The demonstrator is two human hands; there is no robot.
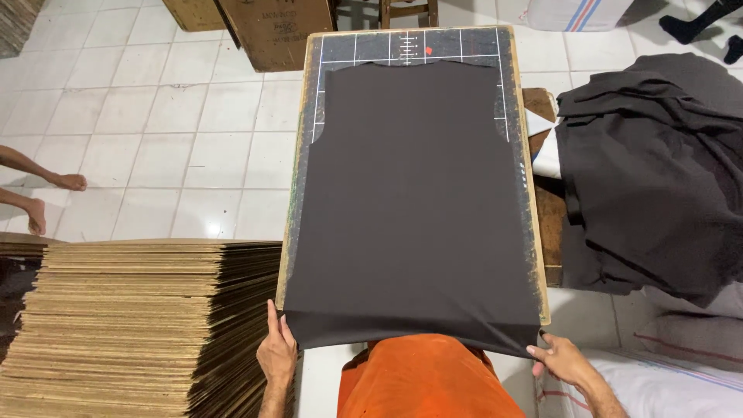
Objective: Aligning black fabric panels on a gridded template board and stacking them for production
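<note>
Dark brown fabric panel (414, 201) lies flat on the marked board (309, 139), long axis running toward the frame's top, its near hem pinched at both lower corners by left hand (276, 354) and right hand (563, 358).

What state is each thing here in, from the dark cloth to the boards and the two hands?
Dark fabric piece: spread flat on the board, near edge hanging over.
Marked board: lying flat, mostly covered.
Left hand: gripping the fabric's near left corner.
Right hand: pinching the near right corner.
Stack of boards: piled high, level.
Dark fabric heap: crumpled, unsorted.
</note>
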